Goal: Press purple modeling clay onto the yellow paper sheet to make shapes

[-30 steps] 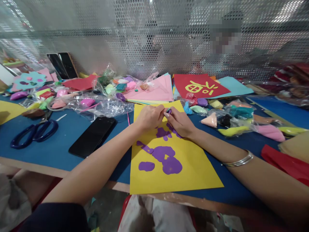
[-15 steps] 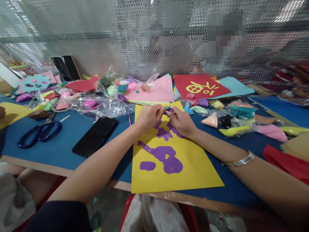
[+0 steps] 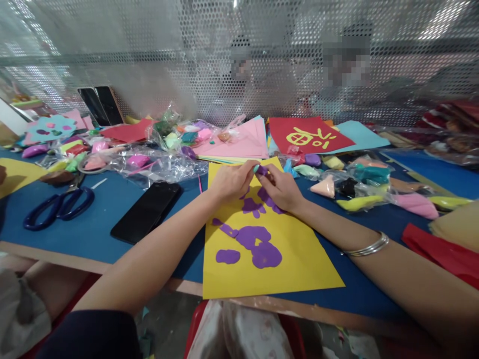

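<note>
Over the top of a yellow sheet of paper (image 3: 307, 264), my left hand (image 3: 235, 181) and my right hand (image 3: 284, 190) meet fingertip to fingertip. Between them is a small lump of purple modelling clay (image 3: 263, 170), pinched by the fingers of both hands. A teal spot shows at my left thumb tip, perhaps a painted nail. Flattened purple clay shapes lie on the sheet: a rounded one (image 3: 267, 255), a small oval (image 3: 228, 257) and a branched piece (image 3: 253, 206) just below my hands. My fingers partly cover the uppermost shapes.
A black phone (image 3: 147, 212) and blue-handled scissors (image 3: 60, 205) lie left of the sheet. Bagged coloured clay (image 3: 368, 174) is spread right and left. Behind are pink paper (image 3: 247, 139) and a red sheet (image 3: 279, 130) with yellow figures. A perforated metal screen (image 3: 202, 65) closes the back.
My fingers have shifted slightly around the purple clay, and more of the lump shows between them. The whole view has moved a little; the shapes on the sheet look unchanged.
</note>
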`<action>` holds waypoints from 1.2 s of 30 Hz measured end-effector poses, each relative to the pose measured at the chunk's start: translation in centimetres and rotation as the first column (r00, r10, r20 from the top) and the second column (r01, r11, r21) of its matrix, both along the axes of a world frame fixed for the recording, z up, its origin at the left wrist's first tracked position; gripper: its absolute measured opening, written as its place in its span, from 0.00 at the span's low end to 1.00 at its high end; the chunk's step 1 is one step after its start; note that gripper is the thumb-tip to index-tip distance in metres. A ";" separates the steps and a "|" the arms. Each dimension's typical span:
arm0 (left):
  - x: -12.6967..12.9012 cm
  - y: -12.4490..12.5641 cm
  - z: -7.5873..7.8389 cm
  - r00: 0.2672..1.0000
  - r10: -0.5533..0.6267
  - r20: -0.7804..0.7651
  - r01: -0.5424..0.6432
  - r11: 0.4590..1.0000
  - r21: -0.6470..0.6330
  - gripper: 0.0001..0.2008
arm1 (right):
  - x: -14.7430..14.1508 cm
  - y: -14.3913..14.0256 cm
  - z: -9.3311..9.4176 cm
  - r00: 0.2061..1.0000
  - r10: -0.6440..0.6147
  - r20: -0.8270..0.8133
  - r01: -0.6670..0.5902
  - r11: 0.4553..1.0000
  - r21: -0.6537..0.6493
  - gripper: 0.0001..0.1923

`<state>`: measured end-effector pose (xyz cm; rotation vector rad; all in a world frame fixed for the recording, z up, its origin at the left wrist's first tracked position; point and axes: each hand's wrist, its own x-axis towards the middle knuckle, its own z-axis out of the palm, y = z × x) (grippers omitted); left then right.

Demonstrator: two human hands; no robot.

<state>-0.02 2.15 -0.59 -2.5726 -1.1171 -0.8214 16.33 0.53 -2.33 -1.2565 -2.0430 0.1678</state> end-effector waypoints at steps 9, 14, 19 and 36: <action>0.2 0.0 -0.1 0.999 0.021 -0.038 -0.020 1.000 0.009 0.15 | -0.1 -0.1 0.0 0.998 0.014 0.057 -0.013 1.000 -0.010 0.06; 0.3 0.0 -0.2 0.996 0.059 -0.069 -0.058 0.998 0.018 0.13 | -0.2 -0.2 0.1 0.997 0.010 0.070 -0.009 1.000 -0.012 0.08; 0.5 0.1 -0.1 0.994 0.074 -0.085 -0.073 0.997 0.010 0.14 | -0.2 -0.3 0.2 0.996 0.025 0.082 -0.024 1.000 -0.021 0.11; -0.4 0.8 0.1 0.965 0.258 -0.044 -0.260 0.965 -0.047 0.13 | 0.0 -0.4 0.2 0.992 0.066 0.111 -0.064 0.998 -0.017 0.12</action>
